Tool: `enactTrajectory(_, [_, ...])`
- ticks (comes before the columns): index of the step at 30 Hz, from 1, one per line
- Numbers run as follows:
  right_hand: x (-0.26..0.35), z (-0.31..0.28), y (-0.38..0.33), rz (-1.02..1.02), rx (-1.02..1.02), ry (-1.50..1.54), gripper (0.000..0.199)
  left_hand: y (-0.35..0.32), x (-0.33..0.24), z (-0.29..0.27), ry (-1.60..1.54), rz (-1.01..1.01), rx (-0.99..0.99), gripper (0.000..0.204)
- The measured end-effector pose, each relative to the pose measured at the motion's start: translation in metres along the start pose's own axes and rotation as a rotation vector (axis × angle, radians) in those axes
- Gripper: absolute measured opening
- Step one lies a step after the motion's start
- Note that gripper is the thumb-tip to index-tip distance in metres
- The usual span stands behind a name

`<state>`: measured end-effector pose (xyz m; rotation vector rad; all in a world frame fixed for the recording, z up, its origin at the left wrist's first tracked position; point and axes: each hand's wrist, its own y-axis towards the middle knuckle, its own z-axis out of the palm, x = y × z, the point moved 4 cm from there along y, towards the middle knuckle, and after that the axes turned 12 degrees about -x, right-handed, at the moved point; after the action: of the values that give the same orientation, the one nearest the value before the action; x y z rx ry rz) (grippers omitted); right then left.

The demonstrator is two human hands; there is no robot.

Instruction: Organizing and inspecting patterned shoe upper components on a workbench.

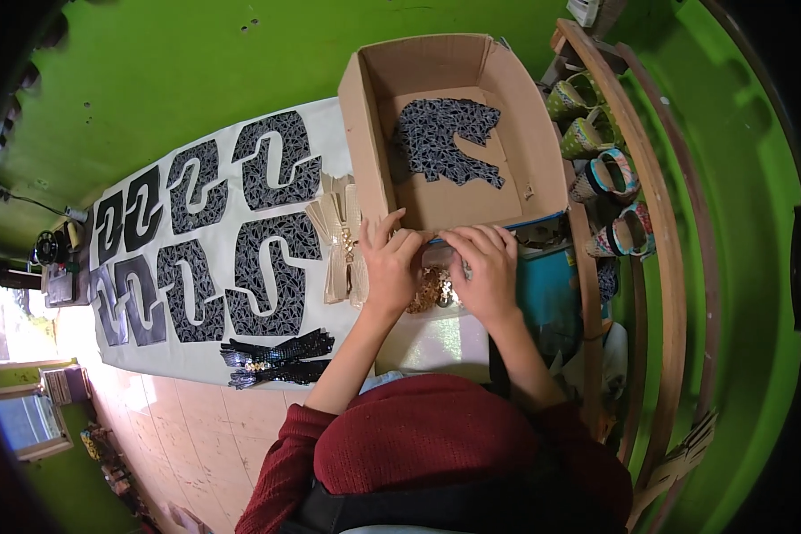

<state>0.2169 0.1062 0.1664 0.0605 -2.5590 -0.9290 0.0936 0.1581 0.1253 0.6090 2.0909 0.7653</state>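
Note:
My left hand and my right hand are raised side by side in front of the cardboard box's near edge. Both have thumb and fingers drawn together in a pinch; whatever lies between the fingertips is too small to make out. Below and between them is a heap of small shiny gold pieces, partly covered by my hands. Beside my left hand lies a bundle of pale gold strips with gold bits at its middle. A bundle of glossy black strips rests farther left, at the table's near edge.
An open cardboard box holds dark patterned cut pieces. Several S-shaped dark pieces lie in two rows on the white table covering. At the right, a wooden rack carries small patterned sandals.

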Motion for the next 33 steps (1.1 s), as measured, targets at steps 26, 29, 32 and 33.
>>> enactTrajectory(26, [-0.141,0.215,0.134,-0.128,0.986,-0.406,0.106,0.013,0.012,0.013,-0.203,-0.078,0.048,0.021])
enactTrajectory(29, [-0.13,0.217,0.139,-0.154,0.964,-0.331,0.092,0.011,0.019,0.008,-0.201,-0.087,0.025,0.023])
enactTrajectory(32, [-0.141,0.213,0.139,-0.199,0.912,-0.358,0.083,0.014,0.015,0.01,-0.205,-0.077,0.038,0.024])
enactTrajectory(33, [-0.139,0.212,0.138,-0.212,0.882,-0.362,0.08,0.014,0.014,0.01,-0.204,-0.073,0.034,0.024])
